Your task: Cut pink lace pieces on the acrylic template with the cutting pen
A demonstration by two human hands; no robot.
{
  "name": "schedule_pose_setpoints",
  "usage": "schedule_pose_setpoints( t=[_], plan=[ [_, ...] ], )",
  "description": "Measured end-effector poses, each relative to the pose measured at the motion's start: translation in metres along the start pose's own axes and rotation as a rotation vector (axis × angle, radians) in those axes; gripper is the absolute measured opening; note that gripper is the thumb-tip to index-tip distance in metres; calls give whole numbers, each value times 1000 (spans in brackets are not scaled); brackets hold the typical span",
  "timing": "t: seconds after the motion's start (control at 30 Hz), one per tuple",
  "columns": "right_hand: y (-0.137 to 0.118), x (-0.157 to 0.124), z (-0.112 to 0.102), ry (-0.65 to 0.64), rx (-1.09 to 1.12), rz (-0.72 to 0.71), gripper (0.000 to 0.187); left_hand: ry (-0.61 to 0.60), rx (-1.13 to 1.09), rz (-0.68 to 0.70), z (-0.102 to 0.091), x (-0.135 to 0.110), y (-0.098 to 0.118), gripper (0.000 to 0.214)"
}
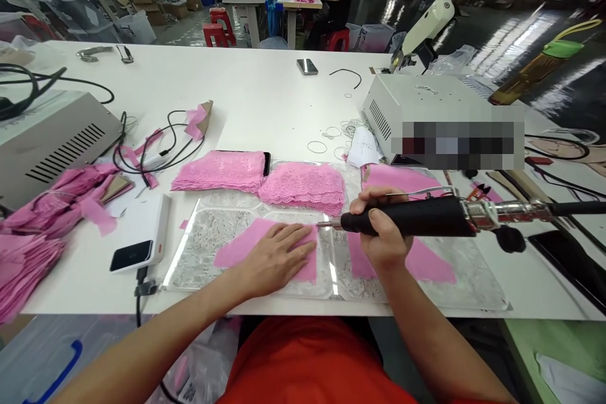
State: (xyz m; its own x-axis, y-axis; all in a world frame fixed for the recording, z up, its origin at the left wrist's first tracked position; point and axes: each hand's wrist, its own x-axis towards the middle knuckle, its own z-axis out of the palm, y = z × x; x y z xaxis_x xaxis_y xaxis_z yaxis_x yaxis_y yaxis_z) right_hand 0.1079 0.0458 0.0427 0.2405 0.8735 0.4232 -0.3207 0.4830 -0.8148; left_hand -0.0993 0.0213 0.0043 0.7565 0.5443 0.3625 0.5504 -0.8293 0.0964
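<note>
My left hand (274, 257) lies flat, fingers spread, on a pink fabric piece (237, 249) that rests on a clear glass plate (203, 233). My right hand (383, 227) grips the black handle of a hot cutting tool (416, 217), held level with its metal tip pointing left toward the fabric's right edge. A second pink fabric piece (426, 262) lies under my right hand on another glass plate (473, 278). Two stacks of pink lace (303, 186) sit just behind the plates.
A white control box (407, 107) stands at right, a grey box (52, 139) at left. A white power bank (142, 233), black cables (161, 151), a pink fabric heap (42, 214), a phone (307, 66) and loose rings (317, 146) lie on the white table (255, 95). A person sews far behind.
</note>
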Motion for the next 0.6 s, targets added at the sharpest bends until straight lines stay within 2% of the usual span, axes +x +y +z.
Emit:
schedule_pose_setpoints(
  t=[0.17,0.6],
  plan=[
    [-6,2,-2,38,6,-15,18,-19,-8,-8,-1,2,1,30],
    [0,2,0,66,17,2,17,-99,-8,2,-3,3,-1,33]
  ],
)
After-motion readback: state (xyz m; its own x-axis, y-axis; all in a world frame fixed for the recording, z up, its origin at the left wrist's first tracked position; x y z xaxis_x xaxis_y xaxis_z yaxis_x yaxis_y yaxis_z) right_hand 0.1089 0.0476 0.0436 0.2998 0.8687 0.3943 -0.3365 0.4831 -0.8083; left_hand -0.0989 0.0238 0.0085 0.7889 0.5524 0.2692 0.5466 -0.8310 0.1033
